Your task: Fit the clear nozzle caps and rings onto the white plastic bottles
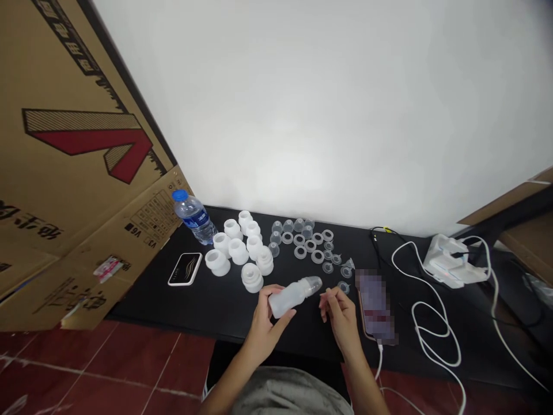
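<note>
A frosted baby bottle [286,300] lies tilted in my left hand [263,324], whose fingers and thumb wrap round its body. Its clear domed cap [311,285] points up and to the right. My right hand [341,317] hovers just right of the cap, apart from it, with curled fingers pressed together; whatever is between them, if anything, is hidden. Beyond the hands stand several white bottle collars [237,252], a few of them stacked. Right of these are several clear domed caps [288,226], translucent rings [310,246] and small clear nipple-like pieces [328,267].
On the black tabletop [224,308] are a water bottle [196,219], a white-edged device [185,269] and a blurred phone [377,305] on a cable. A white power strip [453,262] and looping white cord [449,323] lie right. A cardboard box [86,202] borders the left; a wall [324,115] rises behind.
</note>
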A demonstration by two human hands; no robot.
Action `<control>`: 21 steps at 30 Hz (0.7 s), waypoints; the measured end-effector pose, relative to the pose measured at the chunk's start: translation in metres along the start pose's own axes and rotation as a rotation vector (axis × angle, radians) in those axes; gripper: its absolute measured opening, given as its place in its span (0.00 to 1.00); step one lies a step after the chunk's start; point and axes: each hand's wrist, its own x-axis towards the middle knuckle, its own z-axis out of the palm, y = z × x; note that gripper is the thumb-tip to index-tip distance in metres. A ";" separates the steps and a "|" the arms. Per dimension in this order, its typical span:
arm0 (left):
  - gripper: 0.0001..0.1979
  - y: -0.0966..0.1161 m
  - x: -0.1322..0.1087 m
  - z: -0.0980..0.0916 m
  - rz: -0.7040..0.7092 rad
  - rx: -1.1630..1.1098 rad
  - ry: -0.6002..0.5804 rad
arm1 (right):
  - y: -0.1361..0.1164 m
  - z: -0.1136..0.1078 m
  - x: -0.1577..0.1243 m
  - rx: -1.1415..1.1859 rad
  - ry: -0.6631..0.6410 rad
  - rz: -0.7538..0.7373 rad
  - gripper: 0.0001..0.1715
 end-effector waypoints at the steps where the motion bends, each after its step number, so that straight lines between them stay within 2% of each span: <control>1: 0.22 0.001 0.001 0.000 -0.012 -0.021 -0.011 | 0.000 0.000 0.000 -0.019 -0.006 -0.005 0.25; 4: 0.21 0.003 0.001 -0.001 -0.035 -0.050 -0.035 | -0.001 0.003 0.002 -0.016 0.053 -0.026 0.22; 6: 0.21 0.004 0.001 -0.002 -0.029 -0.052 -0.037 | -0.002 0.004 0.004 0.027 0.093 -0.023 0.24; 8: 0.20 0.003 0.000 -0.004 -0.023 -0.036 -0.044 | -0.001 0.004 0.004 0.042 0.081 -0.012 0.26; 11: 0.19 0.002 -0.001 -0.005 -0.001 0.017 -0.059 | -0.001 0.002 0.003 0.044 0.052 -0.009 0.22; 14: 0.19 0.004 -0.002 -0.006 0.061 0.102 -0.080 | -0.002 0.002 0.002 0.058 0.060 -0.011 0.22; 21: 0.21 0.014 -0.005 -0.006 0.121 0.239 -0.184 | -0.005 0.003 0.004 0.026 0.073 -0.003 0.26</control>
